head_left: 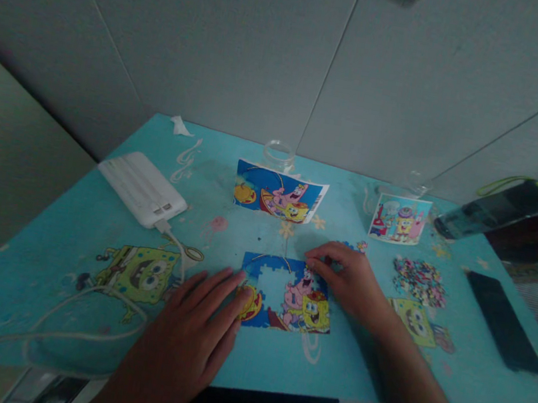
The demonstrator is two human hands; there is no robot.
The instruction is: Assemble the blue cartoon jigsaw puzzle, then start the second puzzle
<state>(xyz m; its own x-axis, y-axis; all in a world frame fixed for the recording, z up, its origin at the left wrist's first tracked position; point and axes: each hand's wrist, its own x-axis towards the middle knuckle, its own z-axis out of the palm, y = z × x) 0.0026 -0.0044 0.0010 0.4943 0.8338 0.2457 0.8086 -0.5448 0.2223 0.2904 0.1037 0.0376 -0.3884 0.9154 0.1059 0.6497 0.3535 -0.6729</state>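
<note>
A partly assembled jigsaw puzzle (315, 313) with cartoon figures on blue lies flat in front of me, with a gap through its middle. My left hand (203, 320) rests flat with fingers spread, its fingertips touching the puzzle's left edge. At the upper right edge of the puzzle, my right hand (343, 276) has thumb and forefinger pinched together. Whatever lies between those fingertips is too small to make out. Several loose puzzle pieces (357, 246) lie just behind the right hand, partly hidden. Behind the puzzle stands a picture card (280, 193) showing the same scene.
A pile of small puzzle pieces (419, 281) and a second picture card (400, 220) are on the right. Farther right are a dark phone (506, 321) and a bottle (498, 209). A white power bank (142, 188) with a cable (77, 336) occupies the left. A wall closes the back.
</note>
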